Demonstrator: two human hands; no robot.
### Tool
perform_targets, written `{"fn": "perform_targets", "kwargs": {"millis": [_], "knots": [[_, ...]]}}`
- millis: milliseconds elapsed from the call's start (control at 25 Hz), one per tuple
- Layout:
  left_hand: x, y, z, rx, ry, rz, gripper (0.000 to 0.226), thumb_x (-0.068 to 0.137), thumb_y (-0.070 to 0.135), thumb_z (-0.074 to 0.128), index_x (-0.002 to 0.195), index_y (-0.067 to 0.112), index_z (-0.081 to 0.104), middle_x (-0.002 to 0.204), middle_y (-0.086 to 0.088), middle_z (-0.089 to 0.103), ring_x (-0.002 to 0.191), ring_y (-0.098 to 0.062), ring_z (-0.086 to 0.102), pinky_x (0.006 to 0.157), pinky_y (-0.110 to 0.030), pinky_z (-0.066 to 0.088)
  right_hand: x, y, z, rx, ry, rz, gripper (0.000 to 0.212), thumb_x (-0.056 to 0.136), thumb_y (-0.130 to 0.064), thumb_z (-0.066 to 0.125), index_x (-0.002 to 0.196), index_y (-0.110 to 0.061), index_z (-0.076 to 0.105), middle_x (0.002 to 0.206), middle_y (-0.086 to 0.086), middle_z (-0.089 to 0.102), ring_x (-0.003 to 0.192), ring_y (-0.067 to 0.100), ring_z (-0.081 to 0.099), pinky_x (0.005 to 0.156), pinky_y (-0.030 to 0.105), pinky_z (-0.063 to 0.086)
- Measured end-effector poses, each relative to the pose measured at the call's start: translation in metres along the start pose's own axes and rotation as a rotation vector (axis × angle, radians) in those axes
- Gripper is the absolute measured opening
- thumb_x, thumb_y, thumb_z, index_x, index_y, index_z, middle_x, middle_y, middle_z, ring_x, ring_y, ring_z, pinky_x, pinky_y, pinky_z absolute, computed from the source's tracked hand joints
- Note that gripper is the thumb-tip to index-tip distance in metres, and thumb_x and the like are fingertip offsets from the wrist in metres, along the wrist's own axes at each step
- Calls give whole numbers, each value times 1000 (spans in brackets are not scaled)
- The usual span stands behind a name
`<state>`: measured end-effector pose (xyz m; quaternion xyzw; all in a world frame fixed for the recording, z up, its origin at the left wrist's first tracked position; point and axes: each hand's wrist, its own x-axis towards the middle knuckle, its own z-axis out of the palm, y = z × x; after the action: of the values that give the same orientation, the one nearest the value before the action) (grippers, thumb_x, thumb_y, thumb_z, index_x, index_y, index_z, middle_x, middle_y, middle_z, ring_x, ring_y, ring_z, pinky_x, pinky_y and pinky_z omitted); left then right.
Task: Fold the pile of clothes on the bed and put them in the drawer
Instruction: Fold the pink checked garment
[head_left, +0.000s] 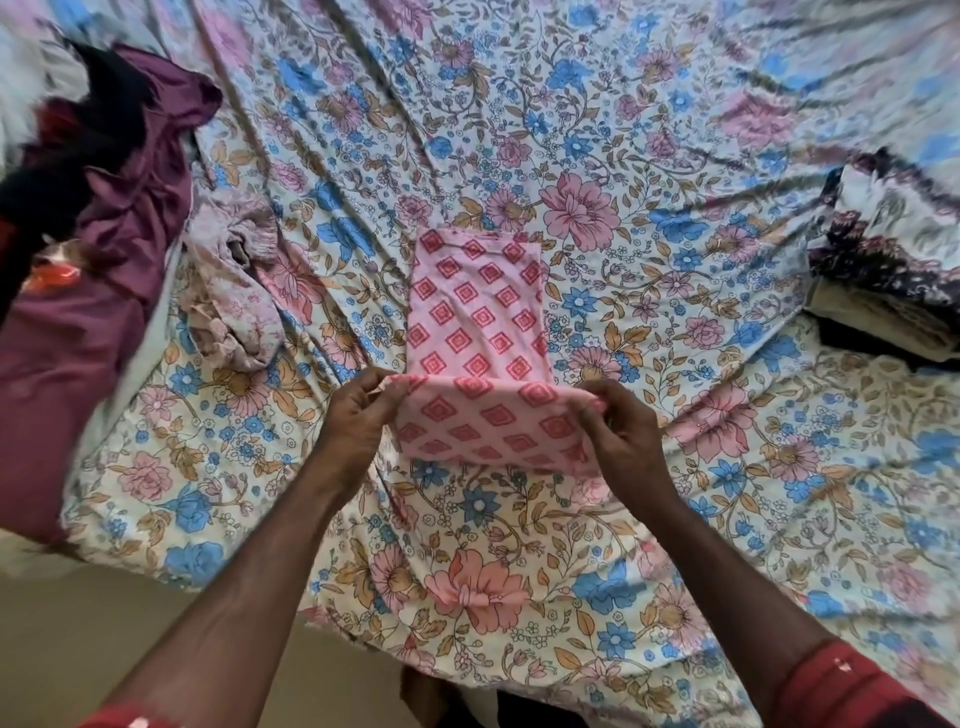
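Two-handed grip (358, 415) on pink cloth (478, 306)

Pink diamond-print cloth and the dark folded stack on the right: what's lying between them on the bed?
Nothing but floral bedsheet in the head view: no garment lies between the pink diamond-print cloth and the dark folded stack.

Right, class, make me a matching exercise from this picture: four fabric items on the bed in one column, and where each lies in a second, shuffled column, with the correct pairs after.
Column one:
1. pink diamond-print cloth
2. maroon garment
3. dark floral folded stack
4. pale pink crumpled garment

Column two:
A. right edge of the bed
B. centre, near end gripped by both hands
C. far left, in the pile
D. between the pile and the centre cloth

Pairs: 1-B, 2-C, 3-A, 4-D
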<state>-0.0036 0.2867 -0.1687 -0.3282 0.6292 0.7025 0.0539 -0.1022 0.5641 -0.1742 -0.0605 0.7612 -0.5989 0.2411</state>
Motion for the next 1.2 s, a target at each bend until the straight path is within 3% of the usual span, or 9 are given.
{"fn": "perform_targets", "kwargs": {"millis": [120, 240, 360, 480, 680, 840, 920, 1040, 1200], "knots": [[9, -8, 14, -147, 106, -168, 53, 83, 37, 72, 123, 2, 64, 93, -8, 77, 100, -22, 72, 98, -53, 52, 13, 4, -4, 61, -60, 186, 21, 93, -13, 70, 112, -8, 63, 94, 9, 76, 88, 25, 78, 67, 34, 63], [15, -20, 22, -45, 164, -204, 25, 93, 29, 67, 111, 12, 71, 99, -4, 78, 103, -30, 72, 82, -53, 61, 21, 19, -6, 12, -53, 217, 10, 96, -14, 68, 103, -8, 69, 93, 2, 77, 89, 26, 77, 66, 32, 63], [35, -13, 32, 106, 248, -99, 26, 102, 47, 49, 111, 27, 65, 97, -1, 76, 90, -22, 75, 67, -49, 64, 40, 19, 0, -61, 21, 75, 17, 101, -33, 57, 104, -18, 65, 89, 0, 75, 80, 18, 77, 59, 36, 63], [60, 2, 44, 216, 316, 18, 22, 105, 53, 34, 106, 38, 50, 89, -7, 70, 70, -19, 74, 54, -43, 63, 72, 17, 8, -262, 74, -93, 18, 104, -46, 44, 109, -33, 55, 77, 1, 70, 62, 10, 72, 43, 28, 57], [93, -1, 51, 363, 371, 59, 32, 107, 50, 28, 109, 19, 38, 69, -9, 62, 47, -14, 67, 38, -29, 52, 107, 26, 14, -347, 125, -68, 25, 108, -40, 44, 112, -17, 54, 70, 2, 64, 52, 8, 67, 39, 23, 50], [98, -9, 47, 282, 332, -51, 34, 106, 51, 33, 111, 20, 43, 75, -11, 65, 55, -20, 71, 41, -30, 54, 112, 33, 16, -333, 112, 30, 22, 108, -40, 46, 113, -22, 57, 73, 5, 67, 54, 11, 69, 40, 26, 53], [101, -9, 43, 159, 280, -129, 26, 104, 45, 46, 111, 21, 52, 84, -9, 70, 64, -23, 74, 48, -35, 59, 117, 31, 18, -318, 122, 63, 22, 107, -39, 47, 112, -21, 58, 73, 5, 67, 54, 12, 69, 41, 26, 53], [104, -10, 41, 178, 216, -154, 16, 98, 30, 65, 111, 21, 63, 93, -5, 75, 75, -20, 76, 53, -32, 61, 129, 29, 17, -290, 89, 207, 23, 106, -44, 50, 111, -22, 57, 78, 9, 70, 57, 16, 72, 44, 37, 58], [106, -13, 45, 259, 267, -154, 19, 108, 33, 44, 117, 18, 52, 89, -9, 71, 61, -14, 73, 46, -27, 56, 135, 24, 18, -255, 73, 373, 29, 102, -47, 55, 115, -21, 57, 85, 12, 73, 61, 18, 75, 49, 43, 61]]}}
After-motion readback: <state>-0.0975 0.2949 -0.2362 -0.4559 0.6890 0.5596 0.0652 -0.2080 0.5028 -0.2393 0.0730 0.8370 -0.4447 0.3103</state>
